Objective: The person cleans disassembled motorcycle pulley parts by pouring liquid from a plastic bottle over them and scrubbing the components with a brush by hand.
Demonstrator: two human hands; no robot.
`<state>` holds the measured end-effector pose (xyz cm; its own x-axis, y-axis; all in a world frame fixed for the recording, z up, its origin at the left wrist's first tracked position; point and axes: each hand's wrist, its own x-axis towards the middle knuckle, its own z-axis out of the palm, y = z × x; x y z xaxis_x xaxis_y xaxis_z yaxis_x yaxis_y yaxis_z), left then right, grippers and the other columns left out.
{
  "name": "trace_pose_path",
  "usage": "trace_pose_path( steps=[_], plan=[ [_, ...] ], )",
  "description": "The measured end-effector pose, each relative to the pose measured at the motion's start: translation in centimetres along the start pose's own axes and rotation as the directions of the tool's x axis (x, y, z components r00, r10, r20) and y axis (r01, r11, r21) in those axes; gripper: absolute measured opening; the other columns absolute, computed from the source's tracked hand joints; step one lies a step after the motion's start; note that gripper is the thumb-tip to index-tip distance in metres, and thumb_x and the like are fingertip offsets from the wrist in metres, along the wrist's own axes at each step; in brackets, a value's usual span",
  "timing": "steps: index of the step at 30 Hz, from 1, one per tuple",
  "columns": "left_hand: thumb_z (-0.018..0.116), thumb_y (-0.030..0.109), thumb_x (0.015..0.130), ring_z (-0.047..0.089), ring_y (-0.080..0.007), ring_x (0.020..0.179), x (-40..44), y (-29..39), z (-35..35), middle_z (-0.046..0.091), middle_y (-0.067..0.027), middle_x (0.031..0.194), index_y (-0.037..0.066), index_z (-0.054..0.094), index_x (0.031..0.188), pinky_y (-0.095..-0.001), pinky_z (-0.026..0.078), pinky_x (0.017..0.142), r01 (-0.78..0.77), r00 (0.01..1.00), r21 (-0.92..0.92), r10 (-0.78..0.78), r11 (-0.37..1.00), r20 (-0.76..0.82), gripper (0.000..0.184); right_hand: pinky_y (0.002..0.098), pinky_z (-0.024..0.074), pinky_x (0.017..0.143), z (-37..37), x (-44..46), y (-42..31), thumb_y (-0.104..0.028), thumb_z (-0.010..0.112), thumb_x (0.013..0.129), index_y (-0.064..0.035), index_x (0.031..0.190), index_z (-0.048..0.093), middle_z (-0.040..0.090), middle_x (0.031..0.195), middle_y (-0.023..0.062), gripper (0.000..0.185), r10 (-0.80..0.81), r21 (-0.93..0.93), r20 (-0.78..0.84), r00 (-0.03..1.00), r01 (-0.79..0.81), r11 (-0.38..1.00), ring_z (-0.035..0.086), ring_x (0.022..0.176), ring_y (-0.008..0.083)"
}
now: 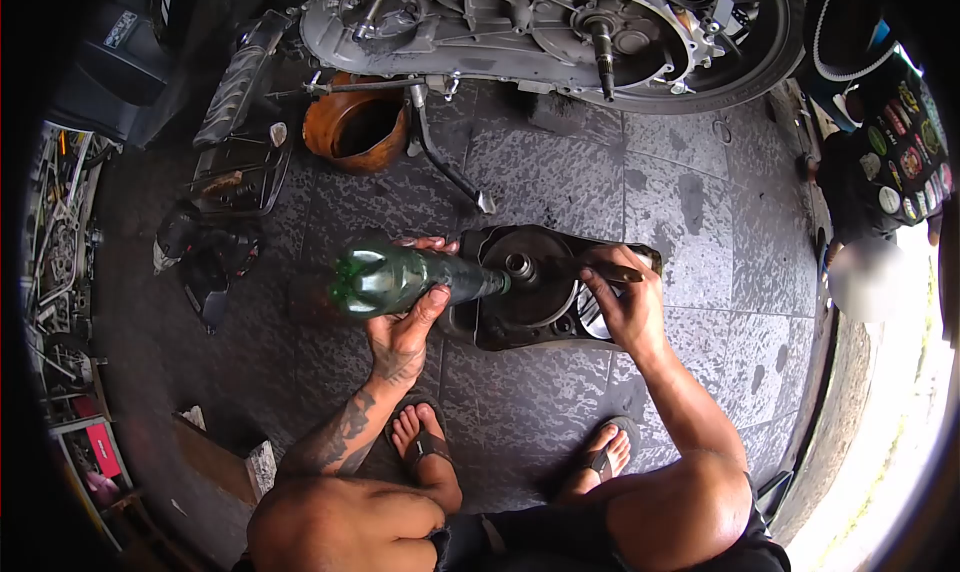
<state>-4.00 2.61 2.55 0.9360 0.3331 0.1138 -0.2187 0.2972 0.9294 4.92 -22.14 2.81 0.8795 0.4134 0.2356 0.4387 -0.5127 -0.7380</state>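
My left hand (405, 327) is wrapped round a green plastic bottle (385, 280), which lies tilted nearly sideways with its neck pointing right. The bottle's mouth is over a dark metal cover (480, 333) with a round pulley-like part (535, 307) in it. A short metal shaft or collar (519, 265) stands at the middle of that round part. At the cover's right side, my right hand (622, 297) pinches a thin dark tool, perhaps a brush, whose tip points left toward the round part. No liquid can be made out at the bottle's mouth.
An open scooter engine case (480, 32) and wheel (740, 87) span the top. An orange-brown pot (357, 137) sits beside a stand leg (445, 167). Trays and dark parts (205, 272) lie left. Another person (890, 152) is at the far right.
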Motion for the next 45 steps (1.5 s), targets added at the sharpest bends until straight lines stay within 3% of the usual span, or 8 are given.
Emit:
trace_pose_path(
  steps=[8,13,17,21,24,29,36,45],
  plan=[
    [0.065,0.005,0.087,0.053,-0.0317,0.12,1.4,2.4,1.6,0.052,-0.0155,0.127,-0.001,0.04,0.134,-0.0485,0.04,0.108,-0.1,0.992,-0.019,0.101,0.995,0.077,0.053,0.0337,0.0531,0.074,0.7,1.1,-0.4,-0.011,0.066,0.089,0.0012,0.099,0.065,0.07,0.09,0.0147,0.016,0.229,0.258,-0.039,0.973,-0.212,0.943,0.07,0.082,0.0273],
    [0.067,0.008,0.085,0.054,-0.033,0.118,0.4,1.1,2.2,0.053,-0.0163,0.126,0.0,0.04,0.133,-0.0516,0.038,0.109,-0.03,0.997,-0.004,0.03,1.0,0.065,0.055,0.0412,0.0543,0.071,4.4,4.9,2.6,-0.017,0.068,0.087,0.0004,0.105,0.065,0.068,0.089,0.0225,0.025,-0.242,0.036,0.167,0.956,0.239,0.97,0.068,0.081,0.0377],
    [0.066,0.007,0.085,0.054,-0.0335,0.118,0.0,0.9,1.3,0.054,-0.016,0.125,0.0,0.04,0.132,-0.0515,0.038,0.109,-0.038,0.999,0.0,0.038,0.999,0.033,0.054,0.0459,0.0531,0.068,2.0,6.9,1.2,-0.019,0.063,0.09,-0.0009,0.098,0.062,0.065,0.077,0.0233,0.019,0.05,-0.264,0.411,0.91,0.067,0.962,0.064,0.074,0.0424],
    [0.064,0.007,0.088,0.055,-0.03,0.117,-0.9,0.1,-0.1,0.054,-0.0138,0.124,0.0,0.043,0.13,-0.047,0.043,0.105,0.026,1.0,-0.088,-0.026,0.996,0.002,0.046,0.0492,0.0508,0.066,-0.7,5.0,0.0,-0.017,0.062,0.089,0.0006,0.091,0.062,0.063,0.072,0.0238,0.018,0.11,-0.202,0.401,0.91,-0.029,0.979,0.063,0.071,0.0442],
    [0.061,0.032,0.094,0.061,-0.0331,0.108,-1.4,-1.1,-0.2,0.059,-0.0128,0.118,0.006,0.048,0.127,-0.0483,0.051,0.096,0.265,0.897,-0.346,-0.362,0.9,-0.253,0.044,0.0465,0.0513,0.067,1.0,1.7,0.5,-0.018,0.065,0.088,0.0042,0.089,0.064,0.063,0.078,0.0281,0.022,0.08,-0.051,0.133,0.988,-0.074,0.996,0.063,0.076,0.0434],
    [0.067,0.048,0.087,0.064,-0.027,0.104,-2.0,-2.0,-1.9,0.061,-0.0101,0.113,0.01,0.054,0.12,-0.0409,0.054,0.092,0.469,0.697,-0.484,-0.646,0.739,-0.31,0.052,0.0326,0.0518,0.073,1.3,-1.1,2.9,-0.022,0.067,0.091,0.0042,0.096,0.066,0.07,0.086,0.0151,0.026,0.414,0.256,-0.09,0.906,-0.38,0.889,0.067,0.078,0.0198],
    [0.066,0.053,0.083,0.066,-0.022,0.066,0.9,-1.8,-7.1,0.064,-0.0137,0.089,-0.002,0.054,0.103,-0.0292,0.06,0.059,0.568,0.547,-0.699,-0.834,0.433,-0.072,0.06,0.0311,0.051,0.069,1.5,-0.8,2.9,-0.019,0.067,0.091,0.0039,0.096,0.065,0.069,0.081,0.0126,0.024,0.41,0.311,-0.081,0.908,-0.368,0.876,0.066,0.076,0.0169],
    [0.071,0.049,0.081,0.067,-0.023,0.061,5.6,-4.8,-11.7,0.061,-0.019,0.09,-0.01,0.05,0.101,-0.0272,0.062,0.057,0.663,0.466,-0.698,-0.879,0.27,0.102,0.065,0.0304,0.0489,0.067,0.8,-0.9,2.4,-0.017,0.067,0.09,0.0038,0.093,0.066,0.068,0.078,0.0119,0.021,0.324,0.222,-0.107,0.94,-0.295,0.929,0.065,0.072,0.0171]
  ],
)
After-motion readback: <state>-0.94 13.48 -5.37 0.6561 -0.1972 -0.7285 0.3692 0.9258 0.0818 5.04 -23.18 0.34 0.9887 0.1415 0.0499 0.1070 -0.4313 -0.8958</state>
